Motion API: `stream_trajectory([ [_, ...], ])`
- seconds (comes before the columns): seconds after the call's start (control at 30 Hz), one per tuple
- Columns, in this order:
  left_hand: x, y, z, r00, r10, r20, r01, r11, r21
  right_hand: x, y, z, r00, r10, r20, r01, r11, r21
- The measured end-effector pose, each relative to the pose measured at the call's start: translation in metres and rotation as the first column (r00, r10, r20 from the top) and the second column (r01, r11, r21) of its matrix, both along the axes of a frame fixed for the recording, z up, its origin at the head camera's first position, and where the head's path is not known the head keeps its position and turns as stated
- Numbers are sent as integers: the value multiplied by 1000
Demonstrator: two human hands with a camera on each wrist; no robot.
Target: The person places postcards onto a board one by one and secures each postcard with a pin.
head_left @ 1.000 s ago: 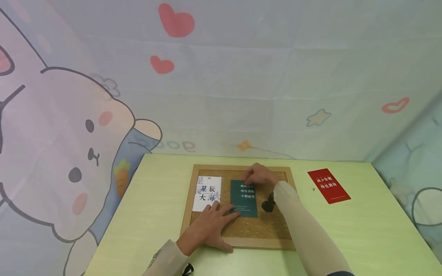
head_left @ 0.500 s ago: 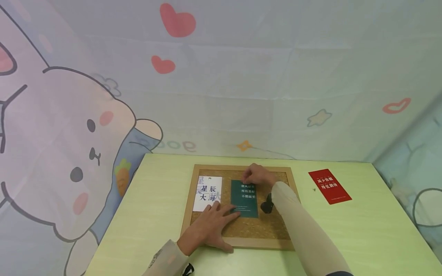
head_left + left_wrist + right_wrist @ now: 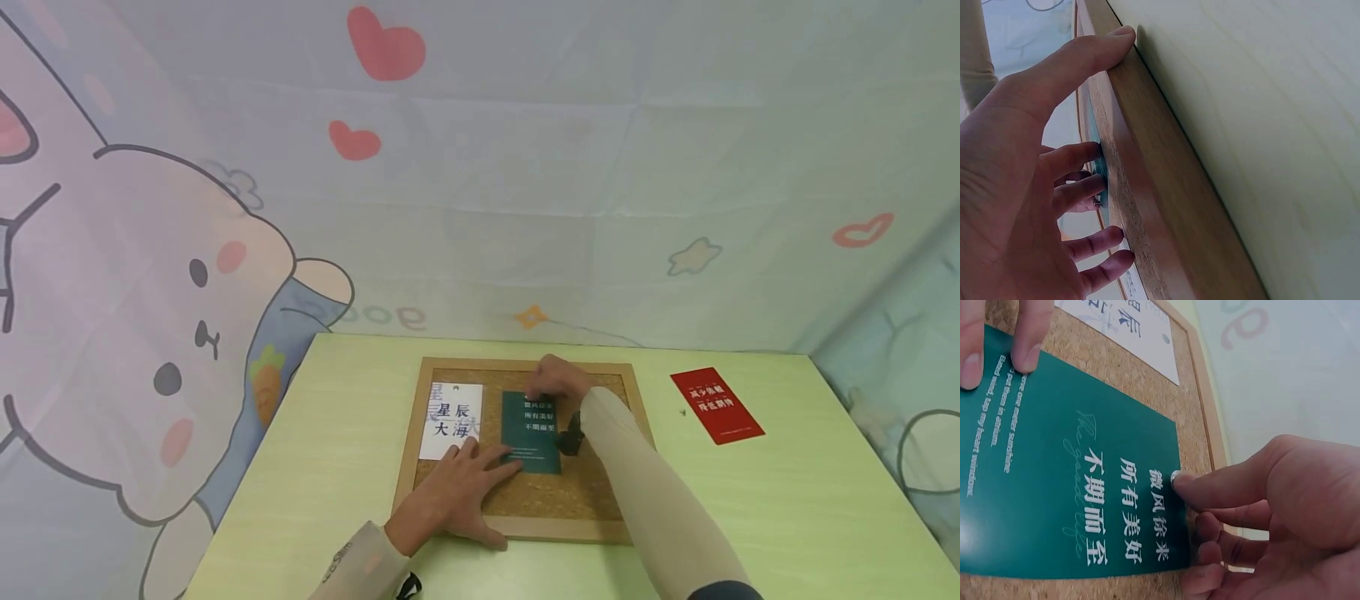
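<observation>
A green card [image 3: 538, 442] with white lettering lies on a wood-framed corkboard [image 3: 532, 500]. My left hand [image 3: 457, 496] is spread, two fingertips resting on the card's lower left part. Its thumb lies on the board's near frame [image 3: 1166, 206] in the left wrist view. My right hand [image 3: 558, 379] is at the card's top edge. Up close, its thumb [image 3: 1204, 487] presses a small silver thumbtack [image 3: 1174, 477] there, the other fingers curled beneath at the edge. The thumb covers most of the tack. A white card [image 3: 450, 425] with a tack at its top lies left.
On the pale green table [image 3: 810, 492], a red card [image 3: 717, 406] lies tilted to the right of the board. Beside it is a tiny object [image 3: 682, 412]. A cloth backdrop [image 3: 510, 208] with cartoon prints rises behind the table.
My right wrist and forearm have turned and shifted slightly left, while the hand stays at the card's top edge. The left hand and the cards have not moved.
</observation>
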State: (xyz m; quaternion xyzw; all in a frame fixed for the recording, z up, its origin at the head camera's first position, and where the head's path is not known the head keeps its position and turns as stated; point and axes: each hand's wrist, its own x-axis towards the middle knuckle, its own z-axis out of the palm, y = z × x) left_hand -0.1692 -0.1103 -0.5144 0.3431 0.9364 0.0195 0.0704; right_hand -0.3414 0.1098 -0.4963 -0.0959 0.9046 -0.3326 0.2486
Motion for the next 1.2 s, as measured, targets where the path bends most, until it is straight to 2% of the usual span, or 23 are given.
stream_trajectory([
  [0.13,0,1,0,1000,2,8,-2,1000,0,0,-4,2,998,-61,24,60,997,40],
  [0.47,-2,1,-3,1000,-9,6,9,1000,17,2,-12,6,993,-110,35,106,989,103],
  [0.9,-3,2,0,1000,-24,-11,24,999,33,1,-20,9,984,-177,35,169,973,154],
  [1.2,-2,2,-2,1000,-25,-16,25,999,31,1,-20,8,991,-134,4,131,974,185],
])
